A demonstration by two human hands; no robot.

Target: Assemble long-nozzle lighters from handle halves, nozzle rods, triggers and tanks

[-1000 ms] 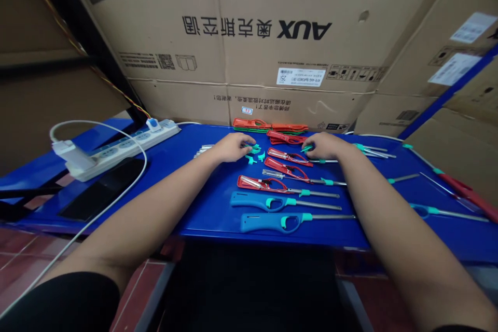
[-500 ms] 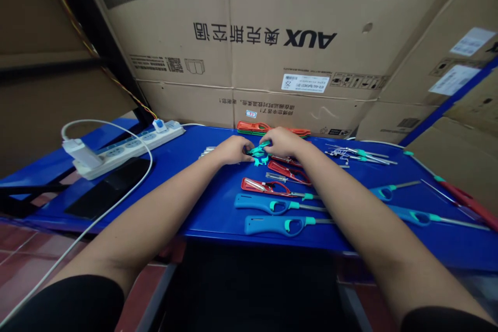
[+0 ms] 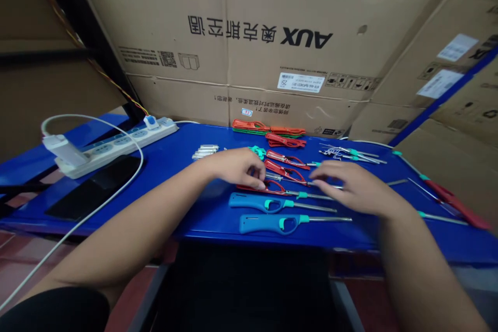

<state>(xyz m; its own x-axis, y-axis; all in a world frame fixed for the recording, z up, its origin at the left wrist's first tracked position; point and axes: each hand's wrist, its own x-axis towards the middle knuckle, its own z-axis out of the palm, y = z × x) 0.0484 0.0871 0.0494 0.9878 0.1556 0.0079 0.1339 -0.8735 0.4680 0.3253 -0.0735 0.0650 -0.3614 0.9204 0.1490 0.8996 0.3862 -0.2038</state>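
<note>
My left hand (image 3: 243, 167) is curled, its thumb and fingertips close together just above the lowest red lighter shell (image 3: 268, 187); whatever it may hold is hidden. My right hand (image 3: 346, 184) hovers over the metal tubes, thumb and fingers slightly apart, with nothing visible between them. Between the hands lie a middle red shell (image 3: 286, 171) and an upper red shell (image 3: 288, 159), with small parts inside. Nearer me are an upper blue lighter (image 3: 249, 201) and a lower blue lighter (image 3: 259, 223). Small teal plastic parts (image 3: 257, 151) lie behind my left hand.
Stacked orange shells (image 3: 251, 125) and red shells (image 3: 286, 140) lie by the cardboard wall (image 3: 252, 57). Silver cylinders (image 3: 205, 151) are left of them, metal rods (image 3: 350, 153) to the right. A power strip (image 3: 116, 148), white cable and black phone-like slab (image 3: 97, 187) occupy the left.
Both hands have left the teal parts at the back. My left hand has come nearer to the lowest red shell; my right hand has moved right and nearer, over the tubes.
</note>
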